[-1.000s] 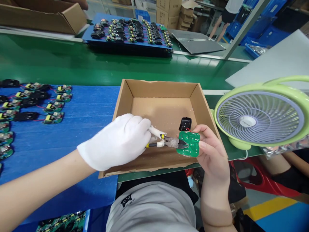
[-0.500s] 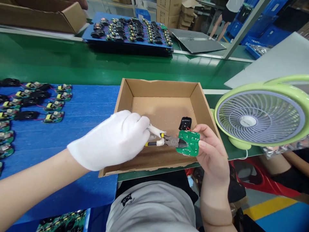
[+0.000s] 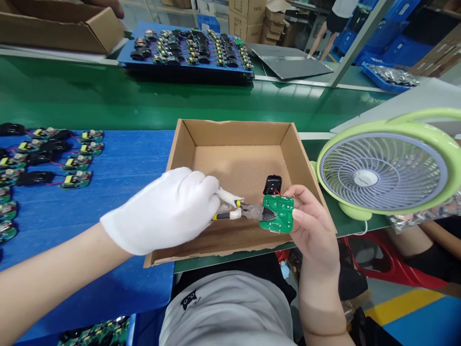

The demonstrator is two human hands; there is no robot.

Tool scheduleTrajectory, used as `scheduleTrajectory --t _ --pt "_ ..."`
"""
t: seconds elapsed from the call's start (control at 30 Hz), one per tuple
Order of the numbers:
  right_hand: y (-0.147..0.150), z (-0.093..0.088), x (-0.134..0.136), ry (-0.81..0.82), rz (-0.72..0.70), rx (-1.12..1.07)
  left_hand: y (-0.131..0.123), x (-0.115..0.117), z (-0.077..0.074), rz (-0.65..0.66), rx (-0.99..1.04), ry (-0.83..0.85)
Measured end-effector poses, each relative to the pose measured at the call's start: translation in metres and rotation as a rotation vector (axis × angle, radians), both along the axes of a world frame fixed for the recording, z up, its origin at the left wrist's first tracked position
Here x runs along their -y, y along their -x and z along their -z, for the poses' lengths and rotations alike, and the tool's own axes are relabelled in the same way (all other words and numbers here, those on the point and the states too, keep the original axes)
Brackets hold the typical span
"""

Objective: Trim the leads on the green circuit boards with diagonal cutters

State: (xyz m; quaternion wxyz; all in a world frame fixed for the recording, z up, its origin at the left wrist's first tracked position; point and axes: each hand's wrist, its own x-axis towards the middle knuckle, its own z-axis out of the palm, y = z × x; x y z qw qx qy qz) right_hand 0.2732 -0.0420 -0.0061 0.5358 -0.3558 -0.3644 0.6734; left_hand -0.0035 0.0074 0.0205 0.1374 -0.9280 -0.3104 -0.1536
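My left hand (image 3: pixel 169 211), in a white glove, is closed round the yellow-handled cutters (image 3: pixel 248 211). The cutter jaws rest against the solder side of a small green circuit board (image 3: pixel 278 213). My bare right hand (image 3: pixel 311 226) grips that board by its right edge, over the front of an open cardboard box (image 3: pixel 237 139). A black part (image 3: pixel 272 183) hangs from the board on red wire, just behind it. Tiny bright specks lie scattered on the box floor.
A blue mat (image 3: pixel 126 163) on the left carries rows of green boards with black parts (image 3: pixel 46 154). A green fan (image 3: pixel 385 168) stands at the right. Across the green belt lies a blue tray (image 3: pixel 190 45) of boards, with cardboard boxes behind. Another person's legs (image 3: pixel 324 33) show far back.
The view has shifted slightly to the right and down. Both hands, cutters and board keep nearly the same pose over the box.
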Motion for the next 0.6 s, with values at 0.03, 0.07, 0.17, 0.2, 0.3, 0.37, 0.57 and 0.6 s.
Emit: scheduleTrajectory --t 0.03,0.07,0.17,0.2,0.3,0.37,0.57,0.6 --pt "0.000 0.000 0.000 0.004 -0.005 -0.002 0.000 0.000 -0.001 -0.005 -0.009 -0.005" --pt "0.000 -0.001 0.000 0.008 -0.010 -0.002 0.000 0.000 -0.002 -0.008 -0.016 -0.010" --pt "0.000 -0.002 0.000 0.012 -0.021 0.004 -0.001 0.000 -0.003 -0.013 -0.021 -0.020" --pt "0.000 -0.002 0.000 0.014 -0.026 0.008 -0.001 0.000 -0.002 -0.012 -0.021 -0.024" --pt "0.000 -0.002 -0.002 0.022 -0.033 0.035 -0.001 0.000 0.001 -0.002 -0.052 -0.057" --pt "0.001 -0.002 -0.004 0.037 -0.028 0.061 0.000 -0.001 0.003 -0.005 -0.088 -0.082" --pt "0.001 -0.006 -0.015 0.119 -0.053 0.049 0.004 -0.003 0.001 -0.075 -0.177 0.045" --pt "0.001 -0.007 -0.017 0.136 -0.074 0.031 0.004 -0.004 0.000 -0.094 -0.190 0.067"
